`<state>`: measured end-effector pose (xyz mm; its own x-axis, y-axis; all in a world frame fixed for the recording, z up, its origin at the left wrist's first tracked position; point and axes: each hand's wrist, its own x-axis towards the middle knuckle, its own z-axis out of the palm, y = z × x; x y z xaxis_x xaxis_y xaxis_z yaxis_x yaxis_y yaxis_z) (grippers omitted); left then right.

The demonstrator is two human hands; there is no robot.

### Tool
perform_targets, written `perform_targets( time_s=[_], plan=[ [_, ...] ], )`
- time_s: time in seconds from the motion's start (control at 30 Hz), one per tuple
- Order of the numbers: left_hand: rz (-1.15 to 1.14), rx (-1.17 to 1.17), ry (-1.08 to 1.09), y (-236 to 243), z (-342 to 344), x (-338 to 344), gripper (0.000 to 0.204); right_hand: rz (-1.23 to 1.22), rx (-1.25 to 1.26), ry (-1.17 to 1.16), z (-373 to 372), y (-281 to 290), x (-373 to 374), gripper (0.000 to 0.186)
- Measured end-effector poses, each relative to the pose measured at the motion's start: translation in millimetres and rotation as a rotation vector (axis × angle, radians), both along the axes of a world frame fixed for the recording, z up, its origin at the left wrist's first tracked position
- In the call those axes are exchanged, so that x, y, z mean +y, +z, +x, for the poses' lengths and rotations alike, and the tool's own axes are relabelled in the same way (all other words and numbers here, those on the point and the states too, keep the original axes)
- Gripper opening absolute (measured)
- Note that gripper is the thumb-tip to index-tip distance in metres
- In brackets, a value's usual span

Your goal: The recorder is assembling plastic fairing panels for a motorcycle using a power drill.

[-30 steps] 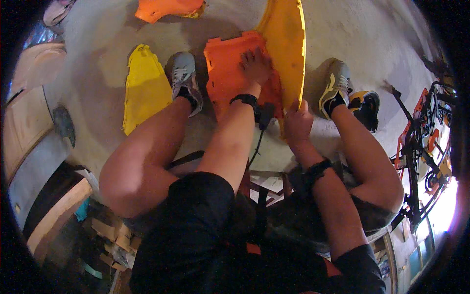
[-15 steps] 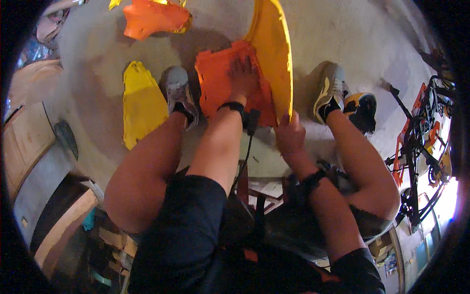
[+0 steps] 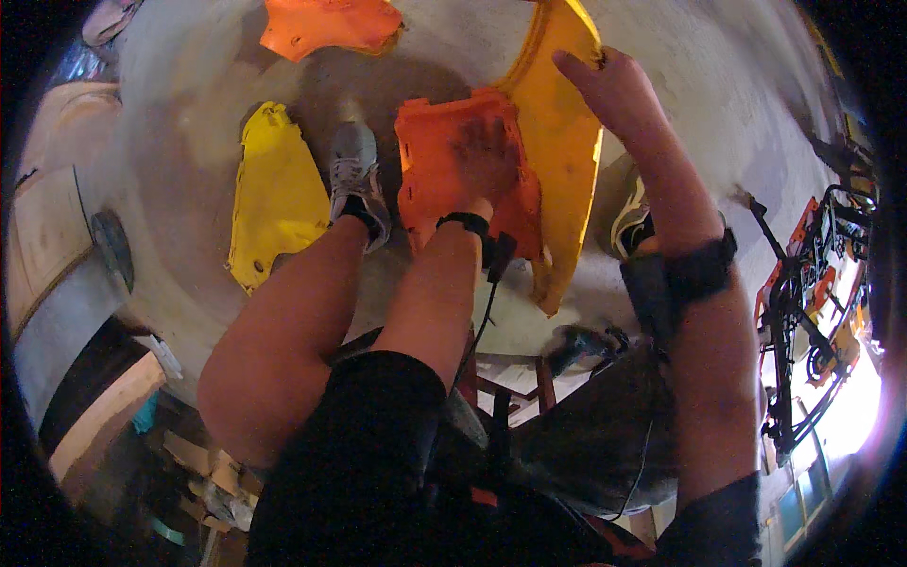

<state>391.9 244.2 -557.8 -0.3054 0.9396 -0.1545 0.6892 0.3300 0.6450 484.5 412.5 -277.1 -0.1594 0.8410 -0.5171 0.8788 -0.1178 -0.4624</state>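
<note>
An orange molded plastic panel [image 3: 425, 180] with notched edges lies between my feet. My left hand [image 3: 487, 156] rests on it with the fingers spread, a strap round the wrist. Along its right side stands a long curved yellow plastic panel [image 3: 557, 170], tilted and touching the orange one. My right hand [image 3: 614, 85] grips the yellow panel's upper right edge, thumb on the near face. The other fingers are mostly hidden behind the edge. The yellow panel's top runs out of the picture.
On the floor to the left lies a flat yellow panel [image 3: 279, 198] beside my shoe [image 3: 354, 161]. Farther off is another orange panel [image 3: 331, 24]. Black metal frames with orange parts [image 3: 803, 293] stand at the right. Wooden pieces [image 3: 104, 416] are at lower left.
My right hand has moved from the yellow panel's near lower end up to its far upper edge. The yellow panel leans more to the right. My left hand stays on the orange panel.
</note>
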Motion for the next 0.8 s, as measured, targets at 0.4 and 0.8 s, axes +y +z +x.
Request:
perform_targets(
  time_s=[0.4, 0.8],
  plan=[
    [-0.122, 0.317, -0.231, 3, -8, -7, 0.056, 0.249, -0.096, 0.060, -14, 14, -41, 0.029],
    [-0.072, 0.306, -0.285, -5, -6, -7, 0.056, 0.260, -0.156, 0.029, -7, 13, -36, 0.031]
  ],
)
